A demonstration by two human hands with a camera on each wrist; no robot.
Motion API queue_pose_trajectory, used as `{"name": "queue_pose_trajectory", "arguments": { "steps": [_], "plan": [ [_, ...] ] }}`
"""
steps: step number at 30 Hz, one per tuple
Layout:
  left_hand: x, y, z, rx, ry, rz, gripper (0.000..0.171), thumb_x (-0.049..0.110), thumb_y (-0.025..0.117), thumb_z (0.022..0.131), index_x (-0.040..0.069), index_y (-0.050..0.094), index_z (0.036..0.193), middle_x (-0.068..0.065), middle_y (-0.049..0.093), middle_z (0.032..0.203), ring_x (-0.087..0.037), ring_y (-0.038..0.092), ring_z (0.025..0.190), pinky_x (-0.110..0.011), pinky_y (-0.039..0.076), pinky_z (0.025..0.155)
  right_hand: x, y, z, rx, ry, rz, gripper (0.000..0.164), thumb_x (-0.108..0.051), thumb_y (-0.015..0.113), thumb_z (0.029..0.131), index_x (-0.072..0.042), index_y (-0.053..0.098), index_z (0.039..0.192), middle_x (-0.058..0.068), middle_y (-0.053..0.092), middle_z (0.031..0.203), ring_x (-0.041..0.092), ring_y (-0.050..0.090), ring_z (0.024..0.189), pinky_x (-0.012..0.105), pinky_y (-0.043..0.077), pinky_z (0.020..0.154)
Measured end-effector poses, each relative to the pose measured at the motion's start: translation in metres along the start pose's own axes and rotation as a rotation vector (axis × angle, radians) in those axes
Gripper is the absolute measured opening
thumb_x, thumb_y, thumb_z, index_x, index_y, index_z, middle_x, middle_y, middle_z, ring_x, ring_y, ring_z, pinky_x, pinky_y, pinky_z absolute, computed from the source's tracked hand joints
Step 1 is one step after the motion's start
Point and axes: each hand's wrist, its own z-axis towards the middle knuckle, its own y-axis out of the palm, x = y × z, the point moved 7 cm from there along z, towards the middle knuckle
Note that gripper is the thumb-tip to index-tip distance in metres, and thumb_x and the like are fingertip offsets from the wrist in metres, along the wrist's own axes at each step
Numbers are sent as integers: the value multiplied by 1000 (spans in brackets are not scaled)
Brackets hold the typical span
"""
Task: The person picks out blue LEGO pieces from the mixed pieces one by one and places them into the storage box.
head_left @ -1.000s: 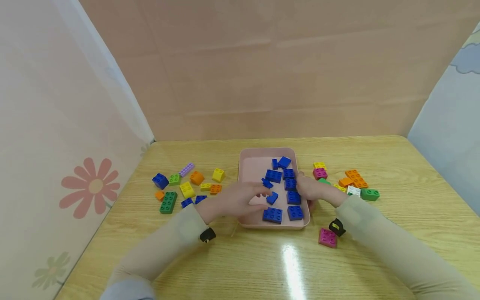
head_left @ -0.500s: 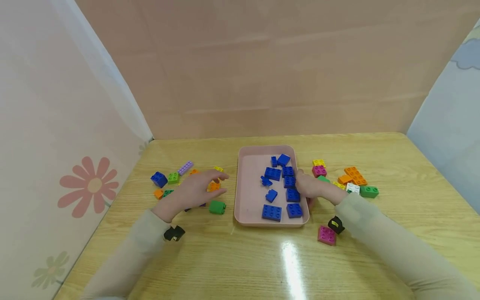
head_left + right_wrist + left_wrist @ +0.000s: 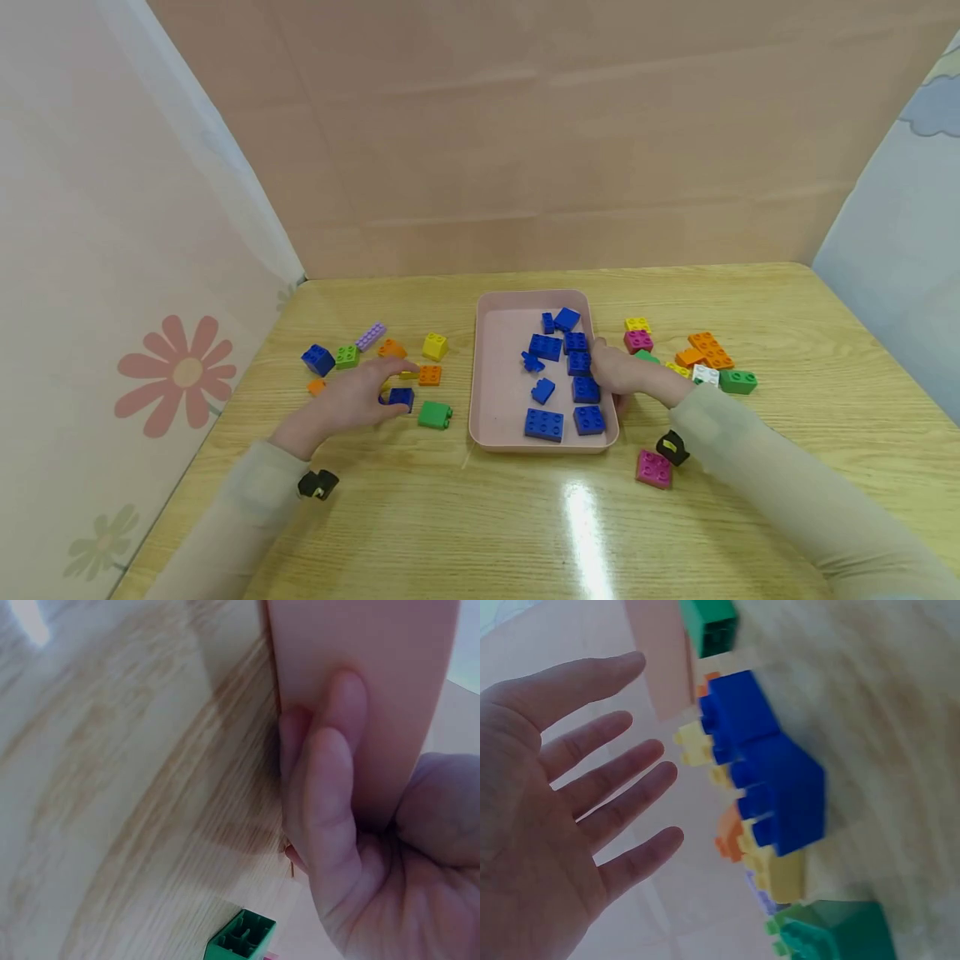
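Note:
In the head view my left hand [image 3: 347, 402] is over the loose bricks on the left, fingers spread apart and nothing in them. Its thumb and fingertips are around a blue building brick [image 3: 402, 399]. In the left wrist view two blue bricks [image 3: 795, 795] sit side by side on the table, in front of the open palm. My right hand [image 3: 621, 370] grips the right wall of a pink tray [image 3: 498, 392], thumb at the rim. The right wrist view shows its fingers [image 3: 330, 787] pressed along the tray's outer wall. Several blue bricks [image 3: 544, 424] lie inside the tray.
Left of the tray lie a green brick [image 3: 434, 414], an orange brick [image 3: 430, 375], a yellow brick [image 3: 435, 346], a purple brick [image 3: 371, 336] and another blue brick [image 3: 318, 359]. To the right are orange bricks [image 3: 711, 351], a white brick [image 3: 706, 376] and a magenta brick [image 3: 654, 469].
My left hand has moved left from above the tray to the blue bricks on the table. A green brick now lies left of the tray. My right hand keeps its hold on the tray.

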Motion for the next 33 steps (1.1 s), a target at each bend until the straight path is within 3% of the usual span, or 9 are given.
{"name": "queue_pose_trajectory", "arguments": {
  "steps": [8, 13, 21, 33],
  "plan": [
    [-6, 15, 1, -60, -17, 97, 53, 18, 78, 83, 9, 58, 131, -15, 53, 135, -34, 57, 115, -47, 49, 87, 1, -1, 1, 8, 20, -3, 51, -3, 24, 103, 23, -2, 138, 21, 58, 74, 28, 65, 51, 34, 53, 47],
    [-6, 20, 2, -87, -25, 68, 51, 10, 76, 83, 6, 58, 130, -17, 54, 134, -37, 52, 121, -51, 45, 93, 2, 0, 3, 4, 32, 24, 51, -2, 24, 103, 22, -4, 139, 23, 58, 75, 30, 65, 51, 35, 53, 47],
    [-12, 28, 4, -97, -36, 74, 46, 9, 75, 84, 5, 59, 128, -14, 59, 128, -33, 56, 117, -49, 44, 95, 3, 2, 5, 3, 37, 50, 51, -3, 22, 103, 20, -6, 140, 28, 57, 85, 30, 65, 51, 35, 53, 46],
    [-13, 25, 6, -88, -84, 18, 43, 10, 74, 86, 5, 61, 127, -12, 61, 125, -28, 59, 112, -48, 46, 92, 2, 1, 3, 12, 37, 27, 50, -3, 24, 103, 23, -1, 138, 22, 57, 75, 28, 65, 50, 33, 53, 46]
  ]
}}
